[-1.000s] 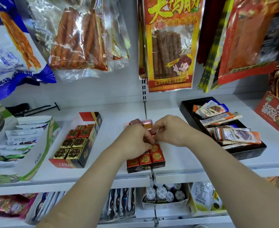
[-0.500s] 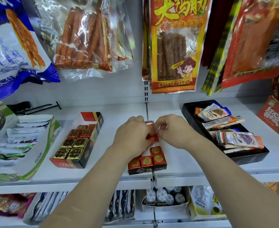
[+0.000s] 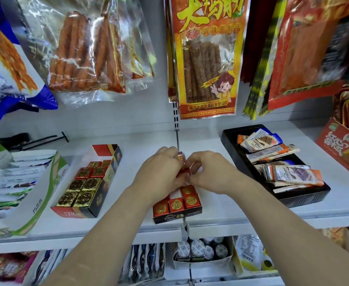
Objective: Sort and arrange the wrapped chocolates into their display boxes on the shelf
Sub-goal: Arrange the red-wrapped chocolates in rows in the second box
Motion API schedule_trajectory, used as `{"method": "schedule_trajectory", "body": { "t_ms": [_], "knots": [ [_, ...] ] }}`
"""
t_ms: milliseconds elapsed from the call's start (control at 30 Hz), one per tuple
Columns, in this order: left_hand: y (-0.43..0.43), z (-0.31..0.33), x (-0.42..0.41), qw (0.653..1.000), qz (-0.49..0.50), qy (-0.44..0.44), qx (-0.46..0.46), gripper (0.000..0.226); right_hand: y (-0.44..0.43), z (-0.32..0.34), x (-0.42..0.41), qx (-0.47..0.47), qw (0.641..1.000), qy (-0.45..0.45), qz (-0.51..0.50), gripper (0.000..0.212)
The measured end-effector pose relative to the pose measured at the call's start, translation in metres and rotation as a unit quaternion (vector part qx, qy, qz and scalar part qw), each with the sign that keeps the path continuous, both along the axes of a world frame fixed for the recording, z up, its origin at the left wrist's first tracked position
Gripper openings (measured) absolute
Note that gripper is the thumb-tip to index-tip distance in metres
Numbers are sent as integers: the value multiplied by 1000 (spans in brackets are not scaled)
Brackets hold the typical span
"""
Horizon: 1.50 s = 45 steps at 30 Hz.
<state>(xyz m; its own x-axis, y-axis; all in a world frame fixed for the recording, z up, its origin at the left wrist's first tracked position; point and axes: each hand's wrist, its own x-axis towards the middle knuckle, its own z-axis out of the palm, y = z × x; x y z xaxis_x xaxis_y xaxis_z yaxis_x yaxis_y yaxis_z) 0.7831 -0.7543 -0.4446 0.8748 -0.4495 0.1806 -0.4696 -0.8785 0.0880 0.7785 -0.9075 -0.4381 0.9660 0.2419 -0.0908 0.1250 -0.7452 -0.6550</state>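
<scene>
Centre of the shelf point(image 3: 221, 205), front edge: dark display box point(image 3: 177, 216), front row filled, bare gap behind. My left hand point(image 3: 159, 172) and right hand point(image 3: 208, 172), fingers curled, jointly pinch red wrapped chocolates point(image 3: 182, 159) over the box's 12 o'clock end, presumably squaring them for that gap. Second box point(image 3: 82, 211) at 9 o'clock; black tray point(image 3: 305, 197) at 3 o'clock.

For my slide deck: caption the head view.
Left hand and right hand pinch red foil-wrapped chocolates over a dark cardboard display box.

Clear bag of orange-red snack sticks point(image 3: 82, 54) and yellow-red strip-snack pack point(image 3: 206, 58) hung overhead. Green-white sachet box point(image 3: 35, 195) stood far left, red carton point(image 3: 342, 149) far right. Foil-lidded cups point(image 3: 198, 249) sat below.
</scene>
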Motion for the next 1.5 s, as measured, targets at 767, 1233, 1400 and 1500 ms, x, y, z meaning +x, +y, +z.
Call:
{"method": "schedule_trajectory", "body": {
  "t_ms": [767,1233,1400,1500],
  "knots": [
    [11,-10,7,996,20,9,-89,24,29,-16,7,-159,980,-107,-46,20],
    [23,5,-1,997,49,45,-50,31,23,-13,13,-69,994,-75,-38,17],
    [22,5,-3,967,85,73,-228,37,13,1,15,88,994,-15,-61,17],
    [15,12,-6,926,71,103,-357,39,9,13,11,230,966,105,-48,20]
  ]
}}
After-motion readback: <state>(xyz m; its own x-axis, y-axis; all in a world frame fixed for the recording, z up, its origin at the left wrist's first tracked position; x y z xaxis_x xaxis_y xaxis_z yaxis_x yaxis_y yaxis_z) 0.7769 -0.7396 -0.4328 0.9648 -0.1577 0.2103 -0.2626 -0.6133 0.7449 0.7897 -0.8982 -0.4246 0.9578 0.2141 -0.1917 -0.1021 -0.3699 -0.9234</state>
